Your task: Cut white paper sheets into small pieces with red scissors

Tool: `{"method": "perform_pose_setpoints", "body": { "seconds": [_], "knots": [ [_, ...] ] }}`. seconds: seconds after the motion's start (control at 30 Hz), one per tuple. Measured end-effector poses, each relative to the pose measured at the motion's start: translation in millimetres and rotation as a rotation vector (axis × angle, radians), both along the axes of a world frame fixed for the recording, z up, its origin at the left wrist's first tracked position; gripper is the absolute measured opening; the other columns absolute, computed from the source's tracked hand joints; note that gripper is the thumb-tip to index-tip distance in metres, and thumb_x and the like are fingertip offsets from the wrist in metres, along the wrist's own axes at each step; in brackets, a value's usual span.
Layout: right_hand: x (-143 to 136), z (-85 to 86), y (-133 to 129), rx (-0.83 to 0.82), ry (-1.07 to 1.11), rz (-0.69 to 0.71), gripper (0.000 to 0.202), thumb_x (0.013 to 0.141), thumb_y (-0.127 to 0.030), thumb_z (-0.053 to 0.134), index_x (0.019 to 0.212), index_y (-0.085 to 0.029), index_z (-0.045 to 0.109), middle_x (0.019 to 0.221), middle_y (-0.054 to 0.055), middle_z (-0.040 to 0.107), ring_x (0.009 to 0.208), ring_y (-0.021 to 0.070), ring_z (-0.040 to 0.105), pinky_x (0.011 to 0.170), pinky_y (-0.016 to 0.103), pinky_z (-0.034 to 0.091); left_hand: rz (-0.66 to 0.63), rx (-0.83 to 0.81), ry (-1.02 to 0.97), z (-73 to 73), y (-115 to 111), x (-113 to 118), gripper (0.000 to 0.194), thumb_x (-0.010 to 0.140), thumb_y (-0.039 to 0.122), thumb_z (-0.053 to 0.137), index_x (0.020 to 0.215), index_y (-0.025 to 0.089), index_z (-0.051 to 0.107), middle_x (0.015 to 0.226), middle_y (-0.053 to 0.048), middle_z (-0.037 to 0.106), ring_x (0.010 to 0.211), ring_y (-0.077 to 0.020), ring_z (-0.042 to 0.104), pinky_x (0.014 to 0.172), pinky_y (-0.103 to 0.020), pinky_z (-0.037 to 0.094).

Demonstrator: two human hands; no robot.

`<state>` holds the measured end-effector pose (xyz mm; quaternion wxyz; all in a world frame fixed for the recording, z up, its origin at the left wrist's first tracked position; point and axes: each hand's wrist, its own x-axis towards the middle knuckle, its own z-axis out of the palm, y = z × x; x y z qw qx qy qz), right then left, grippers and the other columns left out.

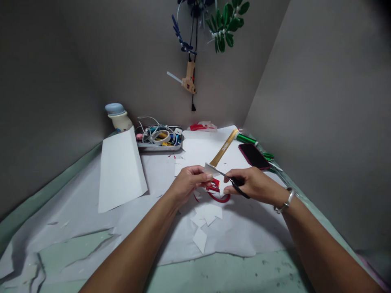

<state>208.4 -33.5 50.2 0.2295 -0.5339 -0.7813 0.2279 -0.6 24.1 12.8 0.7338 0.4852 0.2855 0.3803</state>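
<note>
A small piece of white paper [210,169] is pinched between the thumb and fingers of my left hand [190,182]. My right hand [252,185] grips dark-handled scissors [240,189], whose blades reach the paper's edge. Just behind the paper, a gold strip-like item with lettering [225,149] slants away to the upper right; I cannot tell what it is. Below my hands lie a red ring-shaped band [220,199] and some red pieces [214,186], partly hidden. Nearer to me are cut white paper pieces [209,213], one of them diamond-shaped [200,241].
A folded white sheet [120,175] stands at left, before a jar with a blue lid [115,109]. Behind it, a metal tray [159,148] holds tape and wires. At right lie a phone [253,156] and a green roll [247,138]. A glue gun [189,78] hangs on the wall.
</note>
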Motion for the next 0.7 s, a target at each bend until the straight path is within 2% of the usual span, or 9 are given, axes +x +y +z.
{"method": "perform_pose_setpoints", "body": {
  "seconds": [0.1,0.3,0.43,0.57,0.7],
  "knots": [
    [-1.5,0.2,0.1,-0.013,0.020,0.004,0.025,0.073,-0.044,0.066,0.082,-0.021,0.068,0.059,-0.004,0.050,0.055,0.0109,0.041,0.051,0.022,0.029,-0.015,0.012,0.004,-0.7,-0.5,0.8,0.017,0.064,0.023,0.076,0.065,0.013,0.062,0.063,-0.002,0.062,0.058,-0.0121,0.057,0.067,-0.030,0.045],
    [0.3,-0.9,0.1,-0.005,-0.011,0.006,0.027,0.076,-0.047,0.062,0.079,-0.020,0.068,0.058,-0.004,0.047,0.055,0.0102,0.037,0.051,0.022,0.028,-0.040,0.014,0.031,-1.5,-0.1,0.7,0.016,0.066,0.022,0.074,0.073,0.011,0.066,0.070,-0.005,0.065,0.063,-0.0125,0.058,0.069,-0.029,0.045],
    [5.5,-1.5,2.8,-0.067,0.008,-0.055,0.025,0.075,-0.044,0.064,0.082,-0.020,0.065,0.060,-0.005,0.048,0.055,0.0102,0.039,0.051,0.022,0.030,-0.025,0.014,0.052,-1.6,-0.2,0.6,0.017,0.065,0.023,0.075,0.072,0.011,0.066,0.071,-0.006,0.063,0.065,-0.0138,0.058,0.070,-0.030,0.045],
    [2.5,-3.3,5.7,-0.108,0.212,-0.093,0.031,0.074,-0.041,0.065,0.095,-0.020,0.059,0.067,-0.004,0.053,0.059,0.0114,0.045,0.057,0.024,0.038,-0.047,0.078,0.138,-1.5,-1.2,0.9,0.017,0.065,0.027,0.074,0.069,0.012,0.066,0.065,-0.005,0.061,0.059,-0.0131,0.054,0.065,-0.030,0.042],
    [-10.4,-8.9,5.7,-0.089,0.401,-0.104,0.031,0.074,-0.030,0.065,0.101,-0.019,0.055,0.082,0.001,0.061,0.071,0.0139,0.054,0.066,0.026,0.044,-0.058,0.152,0.233,-1.0,-2.7,1.1,0.014,0.066,0.027,0.071,0.066,0.014,0.066,0.061,-0.004,0.061,0.055,-0.0121,0.051,0.056,-0.027,0.037]
  ]
}}
